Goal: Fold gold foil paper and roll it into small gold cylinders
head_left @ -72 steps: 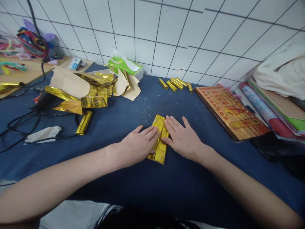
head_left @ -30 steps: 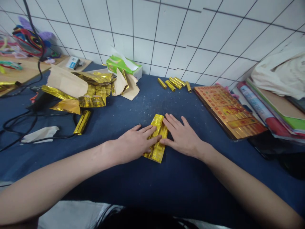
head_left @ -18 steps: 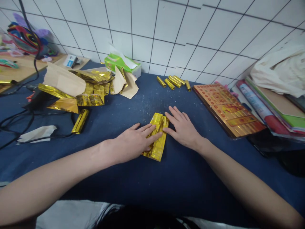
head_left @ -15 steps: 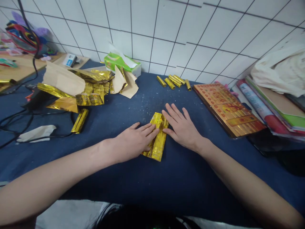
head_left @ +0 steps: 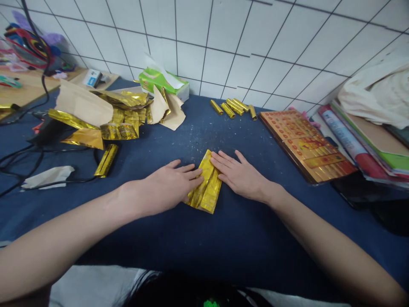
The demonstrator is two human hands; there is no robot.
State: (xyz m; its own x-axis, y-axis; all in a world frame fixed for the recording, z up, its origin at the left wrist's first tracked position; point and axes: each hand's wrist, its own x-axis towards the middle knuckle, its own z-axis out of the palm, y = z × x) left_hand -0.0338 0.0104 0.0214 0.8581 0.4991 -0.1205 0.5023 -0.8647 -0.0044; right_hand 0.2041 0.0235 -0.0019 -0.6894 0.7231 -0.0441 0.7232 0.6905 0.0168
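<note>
In front of me on the dark blue tabletop lies a folded sheet of gold foil paper [head_left: 209, 187], with a lengthwise seam down its middle. My left hand [head_left: 171, 183] rests over its left side, fingers stretched out and slightly apart, hiding part of that edge. On the upper right edge lie the fingertips of my right hand [head_left: 241, 172], flat with the thumb side turned toward the sheet. Neither hand grips anything. Further back are several small rolled gold tubes [head_left: 234, 106], and a larger folded gold piece [head_left: 106, 161] sits off to the left.
A pile of gold foil sheets [head_left: 119, 125] and brown paper lies at the back left, before a green tissue pack [head_left: 162, 81]. Black cables [head_left: 38, 157] run along the left. On the right are a stack of printed gold paper [head_left: 308, 147] and books [head_left: 377, 145]. A tiled wall stands behind.
My left hand has slid a little left, uncovering more of the foil sheet and its seam. My right fingers have come closer together and lie further onto its upper edge.
</note>
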